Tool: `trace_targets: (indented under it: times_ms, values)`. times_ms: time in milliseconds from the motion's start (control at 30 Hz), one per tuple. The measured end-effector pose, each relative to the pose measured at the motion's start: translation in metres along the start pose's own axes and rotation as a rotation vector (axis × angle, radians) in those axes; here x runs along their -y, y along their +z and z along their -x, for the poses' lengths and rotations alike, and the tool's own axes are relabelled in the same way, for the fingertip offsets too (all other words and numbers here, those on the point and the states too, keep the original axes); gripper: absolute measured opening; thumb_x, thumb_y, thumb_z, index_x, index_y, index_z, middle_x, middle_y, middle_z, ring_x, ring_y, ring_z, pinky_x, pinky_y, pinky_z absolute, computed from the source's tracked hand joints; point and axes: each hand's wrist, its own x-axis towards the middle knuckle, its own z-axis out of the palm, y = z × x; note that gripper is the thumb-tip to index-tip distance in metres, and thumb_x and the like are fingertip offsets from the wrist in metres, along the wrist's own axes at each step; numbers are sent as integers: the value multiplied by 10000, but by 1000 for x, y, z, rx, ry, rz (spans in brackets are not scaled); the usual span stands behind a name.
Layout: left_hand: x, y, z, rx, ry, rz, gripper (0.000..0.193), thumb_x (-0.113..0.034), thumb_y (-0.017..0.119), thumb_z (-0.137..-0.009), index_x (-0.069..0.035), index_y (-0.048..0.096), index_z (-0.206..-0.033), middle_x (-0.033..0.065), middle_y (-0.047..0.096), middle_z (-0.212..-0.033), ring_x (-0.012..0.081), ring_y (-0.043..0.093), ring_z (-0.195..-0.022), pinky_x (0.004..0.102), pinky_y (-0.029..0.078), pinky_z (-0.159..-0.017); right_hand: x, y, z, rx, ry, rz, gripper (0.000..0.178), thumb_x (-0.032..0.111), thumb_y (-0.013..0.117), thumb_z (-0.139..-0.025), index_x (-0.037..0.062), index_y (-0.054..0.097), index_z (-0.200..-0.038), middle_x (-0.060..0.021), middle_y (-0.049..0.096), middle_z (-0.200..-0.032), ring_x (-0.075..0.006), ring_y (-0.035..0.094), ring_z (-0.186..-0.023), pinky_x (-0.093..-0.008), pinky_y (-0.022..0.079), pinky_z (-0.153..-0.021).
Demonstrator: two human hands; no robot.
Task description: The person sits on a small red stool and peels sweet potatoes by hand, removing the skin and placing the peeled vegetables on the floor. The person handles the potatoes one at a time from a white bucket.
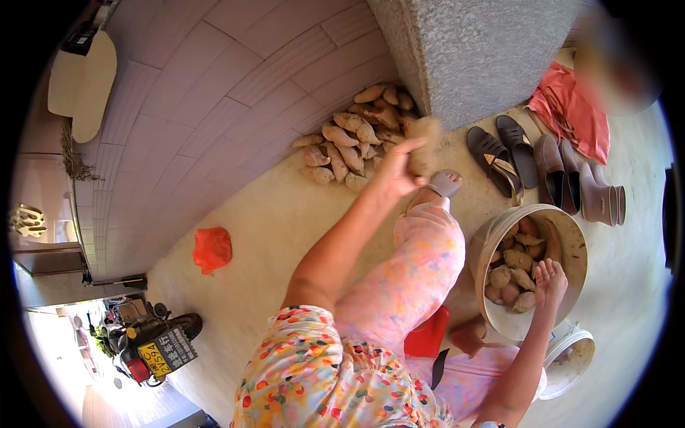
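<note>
My left hand is wrapped round a sweet potato, which is blurred by motion. It is raised in front of a pile of sweet potatoes heaped on the floor along the tiled wall. My right hand hovers at the near right side of a large white bucket, its fingers slightly bent and apart, with nothing visible in them. Several sweet potatoes lie inside that bucket. Partly behind my right forearm stands a smaller white bucket, its contents hard to make out.
Sandals, brown shoes and rubber boots line up beyond the bucket, near a red bag. A grey pillar rises behind the pile. A red plastic bag lies left; a motorcycle stands farther off.
</note>
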Motion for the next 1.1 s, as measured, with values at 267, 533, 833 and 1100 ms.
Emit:
trace_targets:
  times_ms: [267, 533, 833, 1100]
  values:
    - [32, -215, -14, -977, -135, 157, 229, -260, 658, -741, -118, 512, -847, 54, 541, -668, 199, 511, -538, 332, 360, -422, -8, 11, -10, -59, 37, 57, 327, 126, 569, -829, -10, 481, -1112, -131, 548, -1073, -238, 584, -836, -300, 488, -666]
    - [-5, -283, -52, -1213, 120, 43, 300, -218, 675, -740, -146, 512, -981, 79, 518, -766, 211, 473, -592, 377, 389, -469, -16, 18, -23, -37, 42, 129, 357, 157, 585, -837, -5, 488, -1140, -102, 581, -1039, -214, 586, -848, -283, 487, -651]
    - [-88, -315, -65, -1078, 381, -235, 135, -158, 565, -826, -41, 500, -826, 68, 540, -676, 205, 531, -561, 332, 444, -451, -26, 13, -24, -13, 49, 165, 358, 144, 554, -854, -9, 469, -1166, -105, 571, -1065, -203, 585, -852, -265, 482, -658]
    - [-52, -156, -79, -427, 92, -748, 87, -113, 508, -830, -49, 539, -880, 75, 581, -720, 155, 568, -540, 275, 473, -438, -6, 28, -3, 0, -55, 92, 305, 113, 510, -872, -38, 471, -1133, -166, 596, -1022, -237, 625, -795, -288, 516, -621]
